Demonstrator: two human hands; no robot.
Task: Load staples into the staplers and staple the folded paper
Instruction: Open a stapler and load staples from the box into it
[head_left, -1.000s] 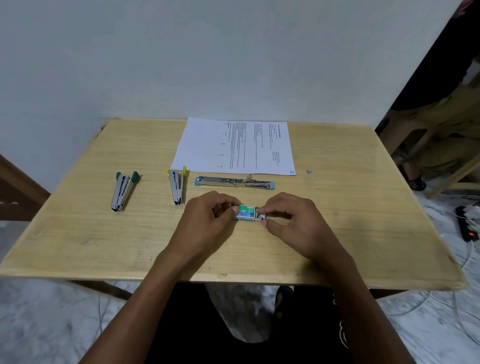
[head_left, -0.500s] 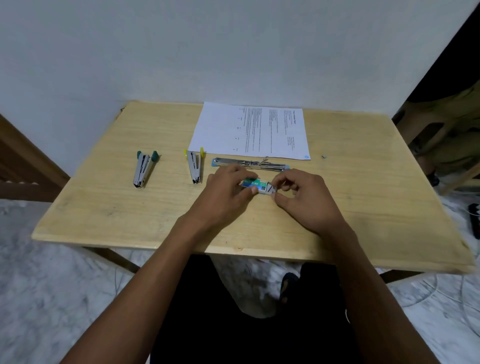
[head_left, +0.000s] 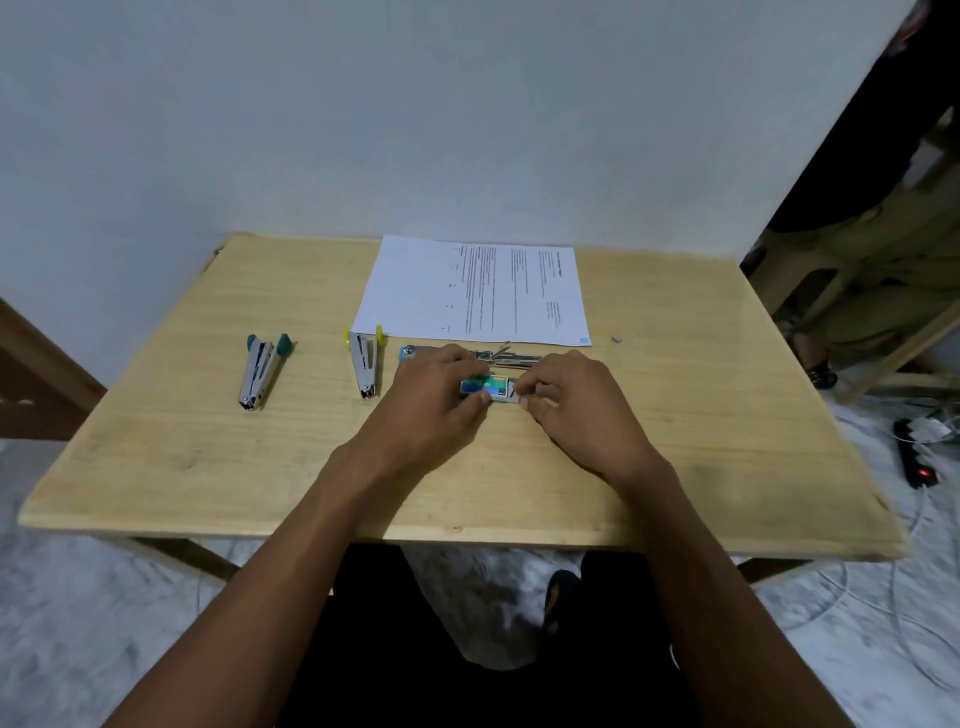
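A small green and white staple box (head_left: 485, 387) rests on the wooden table (head_left: 208, 441) at its middle. My left hand (head_left: 434, 402) grips the box's left end. My right hand (head_left: 576, 400) pinches its right end, where the inner tray shows. Just behind my hands lies a long blue-based stapler (head_left: 498, 356), partly hidden by them. A yellow-tipped stapler (head_left: 363, 364) and a green-tipped stapler (head_left: 260, 371) lie open to the left. A printed sheet of paper (head_left: 475, 288) lies flat at the table's back edge.
A tiny metal bit (head_left: 617, 340) lies right of the paper. A person sits at the far right beside wooden furniture (head_left: 904, 358). A black power strip (head_left: 914, 457) and cables lie on the floor to the right. A white wall backs the table.
The view has shifted, with the table lower in the frame than half a second ago. Both hands stay on the staple box; the right fingers have worked at its end.
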